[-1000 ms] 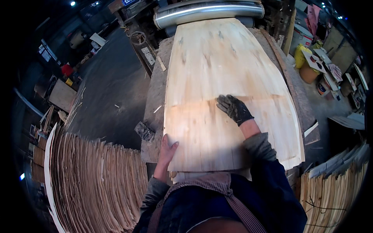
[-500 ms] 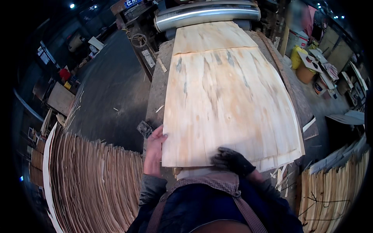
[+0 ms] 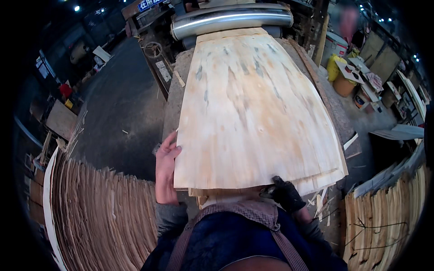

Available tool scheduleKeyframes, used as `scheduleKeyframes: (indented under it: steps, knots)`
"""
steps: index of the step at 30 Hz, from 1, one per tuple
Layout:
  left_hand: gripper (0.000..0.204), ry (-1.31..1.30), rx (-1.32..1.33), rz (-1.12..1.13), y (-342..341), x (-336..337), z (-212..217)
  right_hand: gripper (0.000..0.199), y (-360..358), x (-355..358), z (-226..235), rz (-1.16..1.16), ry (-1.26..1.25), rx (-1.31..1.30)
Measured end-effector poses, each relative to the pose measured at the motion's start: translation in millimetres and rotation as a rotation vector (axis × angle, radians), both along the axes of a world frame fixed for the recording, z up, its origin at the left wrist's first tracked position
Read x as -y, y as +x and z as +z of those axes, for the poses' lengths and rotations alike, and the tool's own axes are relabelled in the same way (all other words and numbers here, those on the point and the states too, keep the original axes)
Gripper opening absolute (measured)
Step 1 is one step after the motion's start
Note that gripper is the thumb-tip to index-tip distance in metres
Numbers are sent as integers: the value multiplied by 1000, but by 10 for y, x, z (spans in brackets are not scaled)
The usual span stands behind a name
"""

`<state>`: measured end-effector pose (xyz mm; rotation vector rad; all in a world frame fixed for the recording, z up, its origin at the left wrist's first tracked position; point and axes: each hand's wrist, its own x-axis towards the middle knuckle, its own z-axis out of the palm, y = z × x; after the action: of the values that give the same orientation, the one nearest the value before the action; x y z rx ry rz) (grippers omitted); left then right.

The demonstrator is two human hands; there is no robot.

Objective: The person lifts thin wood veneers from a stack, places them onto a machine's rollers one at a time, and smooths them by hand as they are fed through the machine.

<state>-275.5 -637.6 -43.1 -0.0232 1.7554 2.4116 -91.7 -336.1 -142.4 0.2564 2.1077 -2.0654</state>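
A wide pale wood veneer sheet with grey and brown streaks lies before me, its far end close to a shiny metal roller. My bare left hand is closed at the sheet's left edge near the front corner, thumb against the edge. At the near edge, my right hand, in a dark glove, grips the sheet with the thumb up at its rim; the other fingers are partly hidden. More veneer layers show beneath the front right corner.
Tall stacks of veneer stand at my left and right. A handwheel sits left of the roller. Wood scraps lie by the near right corner. Buckets and a brown drum stand at the far right.
The veneer sheet has moved away from me toward the roller, and the sheet ahead has mostly passed in. My right hand has gone from the sheet's top to its near edge.
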Motion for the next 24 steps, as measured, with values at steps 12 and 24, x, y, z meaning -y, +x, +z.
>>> scheduleKeyframes:
  steps: [12,24]
  knots:
    - [56,-1051,-194,36,57,69,-1748,23,-1693,-292,-69,-265,-830,137]
    - [64,-780,4,29,-76,131,-1947,16,-2184,-137,-537,6,-991,93]
